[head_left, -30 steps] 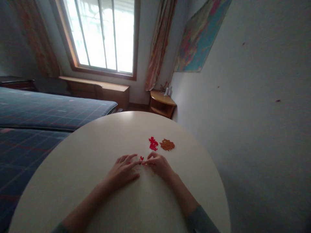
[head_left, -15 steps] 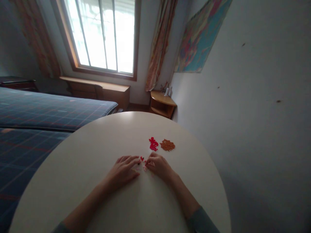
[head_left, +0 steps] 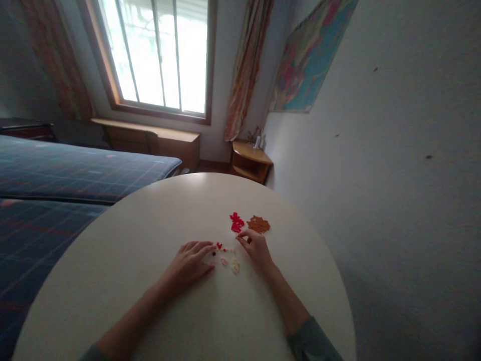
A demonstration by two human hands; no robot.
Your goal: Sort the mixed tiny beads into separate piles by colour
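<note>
Round cream table (head_left: 176, 210), near edge cut off. Bright red pieces (head_left: 236, 222) heaped on far side, left of brown pieces (head_left: 258, 224); single shapes too small to read. Left hand (head_left: 194, 258) palm-down, fingers loosely spread, beside red-and-dark cluster (head_left: 219, 245), hiding what's underneath. Right hand (head_left: 256, 249) narrowed at thumb and index, just near of red heap; can't tell if holding a piece. Pink pieces (head_left: 224, 261), yellowish pieces (head_left: 235, 265) between hands.

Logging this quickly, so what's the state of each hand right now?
Left hand: open, beside small red pieces.
Right hand: closed in a pinch near the red pile; whether it holds anything can't be told.
</note>
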